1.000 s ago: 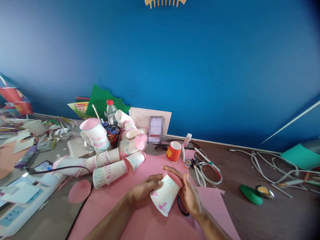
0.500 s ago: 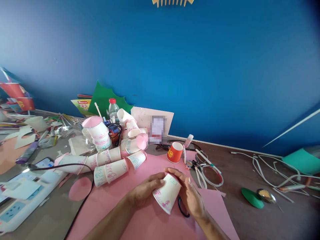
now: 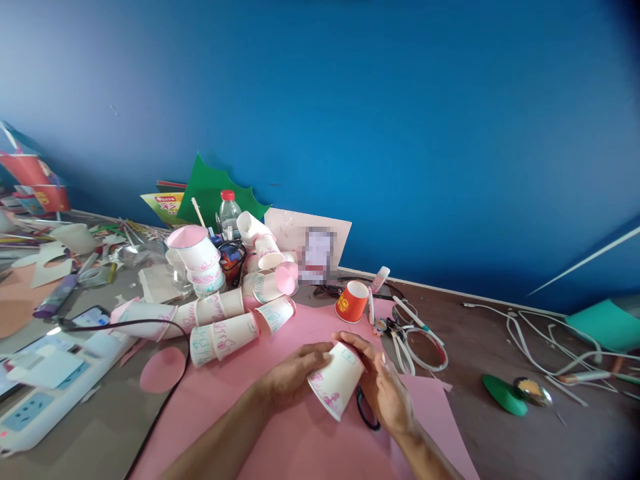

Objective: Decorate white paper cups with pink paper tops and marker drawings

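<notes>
Head view: your left hand (image 3: 295, 373) grips one side of a white paper cup (image 3: 337, 381), and your right hand (image 3: 387, 393) cups its other side, fingers curled around the narrow end. The cup tilts, wide rim toward you, above a pink paper sheet (image 3: 240, 417); whether it touches that sheet you cannot tell. A dark loop (image 3: 367, 412), partly hidden, lies just beside your right palm. Beyond your fingers stands an orange-red cup (image 3: 352, 303) with yellow markings. To your left lie rows of joined decorated cups (image 3: 225, 340), near a pink paper disc (image 3: 163, 370). A red-capped bottle (image 3: 230, 212) stands behind them, before the blue wall (image 3: 400, 147).
</notes>
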A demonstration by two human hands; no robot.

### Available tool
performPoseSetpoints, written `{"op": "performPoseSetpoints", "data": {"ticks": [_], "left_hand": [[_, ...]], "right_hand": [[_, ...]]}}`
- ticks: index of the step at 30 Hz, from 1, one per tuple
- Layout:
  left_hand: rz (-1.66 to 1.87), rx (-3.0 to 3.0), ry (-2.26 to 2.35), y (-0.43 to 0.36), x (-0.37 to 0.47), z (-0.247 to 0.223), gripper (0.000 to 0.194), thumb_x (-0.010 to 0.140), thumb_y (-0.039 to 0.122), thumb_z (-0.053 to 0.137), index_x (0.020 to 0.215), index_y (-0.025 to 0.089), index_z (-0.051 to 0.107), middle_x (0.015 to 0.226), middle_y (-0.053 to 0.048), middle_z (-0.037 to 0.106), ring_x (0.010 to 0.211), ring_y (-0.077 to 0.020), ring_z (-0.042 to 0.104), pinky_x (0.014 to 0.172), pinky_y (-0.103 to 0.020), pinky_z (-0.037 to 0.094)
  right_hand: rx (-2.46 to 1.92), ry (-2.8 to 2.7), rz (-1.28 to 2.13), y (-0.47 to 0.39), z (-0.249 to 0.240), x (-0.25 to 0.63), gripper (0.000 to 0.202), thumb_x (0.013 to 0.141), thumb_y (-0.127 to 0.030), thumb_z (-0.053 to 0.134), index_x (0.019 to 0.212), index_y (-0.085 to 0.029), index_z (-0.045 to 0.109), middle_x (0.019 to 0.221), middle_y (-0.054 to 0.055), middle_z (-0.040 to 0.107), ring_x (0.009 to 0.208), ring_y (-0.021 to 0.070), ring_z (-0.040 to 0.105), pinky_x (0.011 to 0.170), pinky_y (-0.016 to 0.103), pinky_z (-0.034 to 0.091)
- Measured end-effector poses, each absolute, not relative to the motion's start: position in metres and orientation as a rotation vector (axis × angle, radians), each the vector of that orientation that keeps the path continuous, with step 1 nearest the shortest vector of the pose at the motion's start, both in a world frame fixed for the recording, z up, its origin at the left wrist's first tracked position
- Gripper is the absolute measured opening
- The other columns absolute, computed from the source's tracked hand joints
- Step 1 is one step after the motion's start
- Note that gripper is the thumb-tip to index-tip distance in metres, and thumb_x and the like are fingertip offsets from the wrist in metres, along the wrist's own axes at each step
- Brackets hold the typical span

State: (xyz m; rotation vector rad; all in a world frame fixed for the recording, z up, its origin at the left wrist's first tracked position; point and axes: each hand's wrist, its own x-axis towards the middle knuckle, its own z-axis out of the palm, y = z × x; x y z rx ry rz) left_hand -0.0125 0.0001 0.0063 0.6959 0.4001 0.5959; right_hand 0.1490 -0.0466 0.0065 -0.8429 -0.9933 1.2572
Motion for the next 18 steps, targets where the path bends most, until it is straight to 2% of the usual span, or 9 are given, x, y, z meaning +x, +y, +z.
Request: {"op": "performPoseSetpoints", "data": {"ticks": [13, 18], "left_hand": [[0.612, 0.754, 0.309, 0.0007, -0.0123, 0.0055, 0.033, 0.084, 0.032, 0.065, 0.107, 0.009, 0.069, 0.093, -0.012, 0.068, 0.08, -0.0183, 0.061, 0.075, -0.027, 0.043], [0.608, 0.778, 0.272, 0.0007, -0.0128, 0.0064, 0.035, 0.087, 0.033, 0.062, 0.112, 0.008, 0.068, 0.094, -0.013, 0.068, 0.08, -0.0179, 0.061, 0.075, -0.027, 0.042]], "right_hand": [[-0.917, -1.185, 1.121, -0.0475, 0.0002, 0.1536, 0.049, 0.09, -0.06, 0.043, 0.115, -0.029, 0.071, 0.126, 0.007, 0.065, 0.125, 0.03, 0.051, 0.11, 0.048, 0.035], [-0.928, -1.149, 1.136, -0.0482, -0.0021, 0.1542, 0.049, 0.091, -0.06, 0.041, 0.115, -0.029, 0.071, 0.127, 0.007, 0.065, 0.125, 0.0305, 0.052, 0.109, 0.048, 0.036]]}}
